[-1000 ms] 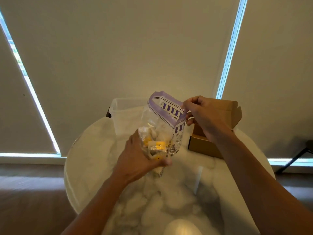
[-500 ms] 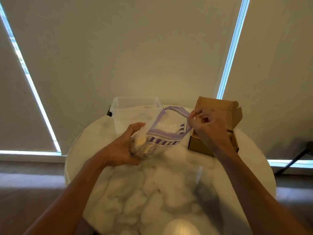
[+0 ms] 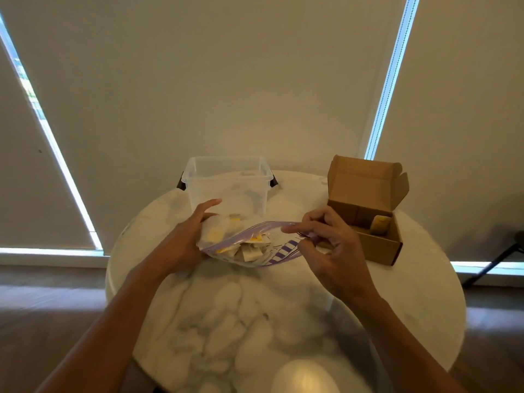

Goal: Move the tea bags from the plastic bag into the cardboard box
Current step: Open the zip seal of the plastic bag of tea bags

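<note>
A clear plastic bag [image 3: 249, 245] with a purple zip strip lies on its side at the middle of the marble table [image 3: 255, 321], mouth facing me and to the right. Several white and yellow tea bags [image 3: 251, 251] show inside it. My left hand [image 3: 184, 239] holds the bag's left end. My right hand [image 3: 329, 245] pinches the purple rim at the right. The cardboard box [image 3: 365, 234] stands open at the right, lid up, with one yellow tea bag [image 3: 380, 224] upright inside.
A clear plastic tub [image 3: 226, 185] stands just behind the bag at the table's far edge. Window blinds hang close behind the table. The round table's rim curves near the box, and dark wood floor lies around it.
The bag went from upright in the air to lying low over the table with its mouth tipped toward me. Both hands dropped with it, and the right hand cleared the box.
</note>
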{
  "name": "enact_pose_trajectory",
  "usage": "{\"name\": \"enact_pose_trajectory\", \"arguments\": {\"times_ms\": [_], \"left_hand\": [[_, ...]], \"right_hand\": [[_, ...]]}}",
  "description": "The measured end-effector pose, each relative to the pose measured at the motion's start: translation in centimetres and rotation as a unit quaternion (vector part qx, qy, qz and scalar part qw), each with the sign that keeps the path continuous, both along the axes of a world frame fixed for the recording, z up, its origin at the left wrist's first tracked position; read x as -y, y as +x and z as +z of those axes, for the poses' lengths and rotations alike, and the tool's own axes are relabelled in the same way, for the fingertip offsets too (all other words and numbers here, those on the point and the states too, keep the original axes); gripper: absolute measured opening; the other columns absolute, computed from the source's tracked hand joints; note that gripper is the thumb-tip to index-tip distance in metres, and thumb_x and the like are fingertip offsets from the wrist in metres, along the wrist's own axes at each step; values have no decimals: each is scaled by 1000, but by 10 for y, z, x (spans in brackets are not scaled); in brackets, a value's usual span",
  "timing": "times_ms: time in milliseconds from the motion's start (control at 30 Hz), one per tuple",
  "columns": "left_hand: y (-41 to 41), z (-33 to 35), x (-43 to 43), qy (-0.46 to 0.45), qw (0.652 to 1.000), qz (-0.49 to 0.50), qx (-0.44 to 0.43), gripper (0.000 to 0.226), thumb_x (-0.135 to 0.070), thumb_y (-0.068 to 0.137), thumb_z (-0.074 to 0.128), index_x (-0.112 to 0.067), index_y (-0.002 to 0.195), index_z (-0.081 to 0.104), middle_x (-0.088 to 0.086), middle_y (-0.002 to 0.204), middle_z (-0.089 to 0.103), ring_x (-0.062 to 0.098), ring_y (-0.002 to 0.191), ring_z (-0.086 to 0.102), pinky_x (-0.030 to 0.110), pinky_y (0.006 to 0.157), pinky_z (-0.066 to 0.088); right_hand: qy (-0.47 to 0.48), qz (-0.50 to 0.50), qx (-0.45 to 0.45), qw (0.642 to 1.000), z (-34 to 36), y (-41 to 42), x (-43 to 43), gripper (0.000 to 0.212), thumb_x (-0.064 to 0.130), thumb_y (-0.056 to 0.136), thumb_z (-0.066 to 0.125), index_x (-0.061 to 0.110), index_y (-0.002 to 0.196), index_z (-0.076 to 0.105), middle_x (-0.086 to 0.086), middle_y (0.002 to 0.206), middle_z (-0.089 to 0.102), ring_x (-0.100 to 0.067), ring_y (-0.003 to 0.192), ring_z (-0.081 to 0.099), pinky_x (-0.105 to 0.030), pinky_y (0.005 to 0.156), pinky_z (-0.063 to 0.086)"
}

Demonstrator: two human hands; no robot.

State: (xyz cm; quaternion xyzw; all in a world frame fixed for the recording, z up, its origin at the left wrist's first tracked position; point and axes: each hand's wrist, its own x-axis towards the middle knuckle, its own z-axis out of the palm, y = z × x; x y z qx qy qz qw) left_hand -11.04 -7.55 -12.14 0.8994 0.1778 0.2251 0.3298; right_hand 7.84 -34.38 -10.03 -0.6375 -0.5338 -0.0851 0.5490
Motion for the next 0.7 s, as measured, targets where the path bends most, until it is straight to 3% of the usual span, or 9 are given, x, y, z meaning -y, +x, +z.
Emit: {"name": "enact_pose_trajectory", "arguments": {"times_ms": [100,167,233,267,333,433,533,600,700], "left_hand": [[-5,-5,-16,19,1000,7,-20,93,-17,85,94,-65,150,48,-28,145,64,-7,134,60,35,115,52],[-5,-7,-25,22,1000,19,2,89,12,89,79,-54,146,62,-27,143,69,-6,135,61,37,117,52],[-4,-6,-27,-44,997,43,43,86,29,83,52,-35,136,75,-16,136,77,6,130,70,51,116,55],[-2,-3,-25,-95,991,66,68,83,29,81,42,-27,129,79,-9,131,80,14,124,75,58,114,55],[3,5,-16,-169,975,98,101,62,9,86,37,-18,119,82,0,119,84,23,115,78,63,112,55],[18,24,5,-179,974,84,108,49,-33,98,40,-22,116,84,-5,118,84,19,114,76,53,115,54],[35,37,26,-168,982,18,86,54,-50,107,36,-30,121,84,-11,131,79,18,128,69,40,116,47],[43,36,35,-171,982,-13,80,56,-54,111,35,-29,125,84,-6,132,79,22,131,67,41,117,45],[50,27,39,-211,972,2,102,58,-68,108,49,-24,113,86,1,114,84,25,120,74,52,116,50]], "right_hand": [[25,-4,36,999,6,1,0,45,-5,88,75,26,121,78,5,108,61,-21,101,61,-32,72,62],[46,7,69,997,15,-2,-5,50,-5,86,78,23,127,75,1,111,60,-19,103,60,-24,74,60],[59,17,108,992,19,-7,-12,51,-6,84,80,16,130,74,-1,113,59,-14,105,59,-16,75,56],[62,16,127,990,18,-9,-15,52,-6,83,81,14,130,74,-2,114,59,-11,105,58,-13,76,54],[64,6,150,987,10,-10,-18,50,-3,83,83,12,130,74,-2,116,60,-7,104,57,-12,75,54],[69,-15,152,986,2,-8,-16,36,14,91,80,13,127,75,4,116,58,-9,97,59,-15,72,57],[66,-28,157,985,0,-6,-12,36,34,96,68,13,124,76,1,116,60,-8,95,58,-9,76,54],[67,-45,162,983,-2,-4,-9,33,28,95,73,12,124,76,-5,116,63,-7,96,57,-6,79,52],[82,-66,161,981,-4,-3,-6,36,6,90,83,9,125,75,-10,113,64,-8,95,58,-6,79,51]]}}
